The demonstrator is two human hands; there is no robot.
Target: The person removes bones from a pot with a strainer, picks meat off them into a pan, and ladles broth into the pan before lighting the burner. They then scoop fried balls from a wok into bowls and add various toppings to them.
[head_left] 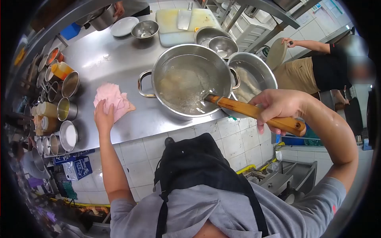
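A large steel pot (156,85) with two loop handles stands on the counter, holding cloudy liquid with something pale beneath the surface. My right hand (279,109) is closed round the thick wooden handle (238,108) of a tool. Its metal neck enters the liquid near the pot's right side, and its head is hidden below. On the counter left of the pot lies a crumpled pink cloth (111,95). My left hand (104,115) rests on the cloth's near side, fingers bent into it.
A second steel pot (271,75) with pale pieces stands at right. Steel bowls (145,29), a plate (124,26) and a cutting board (166,20) with a cleaver (184,19) are behind. Containers (68,135) line the left edge. Another person (317,69) holds a lid at right.
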